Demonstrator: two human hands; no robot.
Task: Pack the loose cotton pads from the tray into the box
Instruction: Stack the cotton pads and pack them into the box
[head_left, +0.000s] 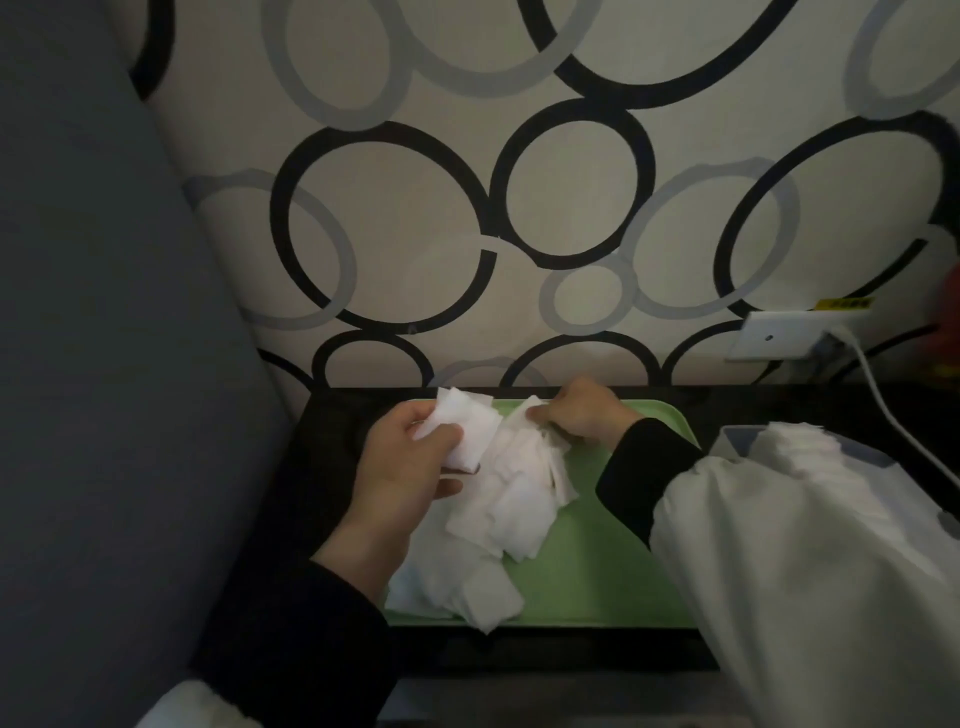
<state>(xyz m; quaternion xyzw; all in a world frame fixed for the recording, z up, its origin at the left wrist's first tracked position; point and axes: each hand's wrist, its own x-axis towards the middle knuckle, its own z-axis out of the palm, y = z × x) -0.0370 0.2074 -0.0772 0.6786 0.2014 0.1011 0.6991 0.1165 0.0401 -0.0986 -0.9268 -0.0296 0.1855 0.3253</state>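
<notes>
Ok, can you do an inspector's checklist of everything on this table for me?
Surface: dark table, with the tray on it.
Job's things: green tray holding a loose pile of white pads; box to its right, with pads stacked inside.
Clutter: red thing at the right edge, too cut off to tell.
Hands: left hand grips a bunch of pads above the tray; right hand pinches pads at the pile's far end.
Cables: white cable runs from a socket down past the box.
Surroundings: wall with black and grey rings; grey panel on the left.
</notes>
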